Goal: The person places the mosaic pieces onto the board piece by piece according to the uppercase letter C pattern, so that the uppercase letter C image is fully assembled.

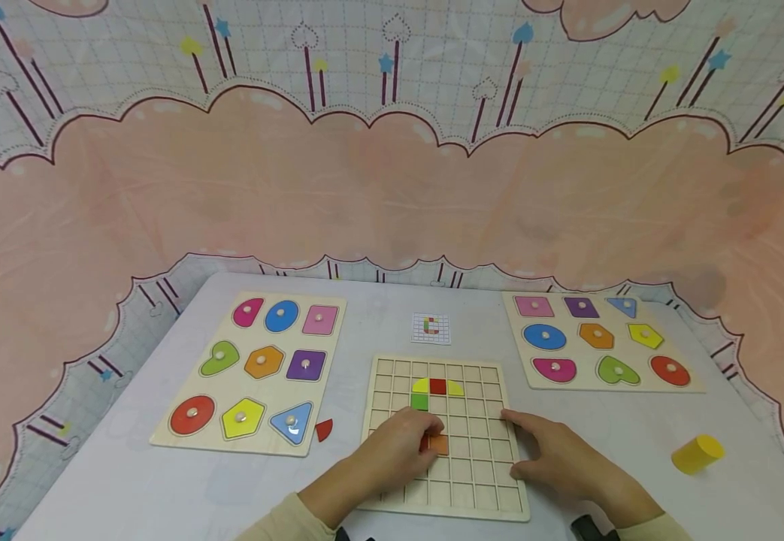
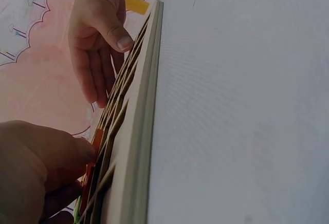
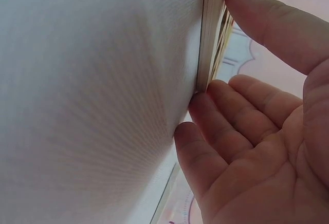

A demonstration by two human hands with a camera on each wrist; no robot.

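A wooden grid board lies on the white table in front of me. It holds two yellow quarter pieces, a red square and a green square in its upper rows. My left hand is over the board's middle, its fingertips pinching an orange square piece down in a cell. The left wrist view shows that orange piece between thumb and finger. My right hand rests at the board's right edge. Its straight fingers press the board's side, and the thumb lies on top.
A small pattern card lies beyond the board. Two knob shape puzzles sit at the left and right. A loose red quarter piece lies left of the board, and a yellow cylinder lies at the right.
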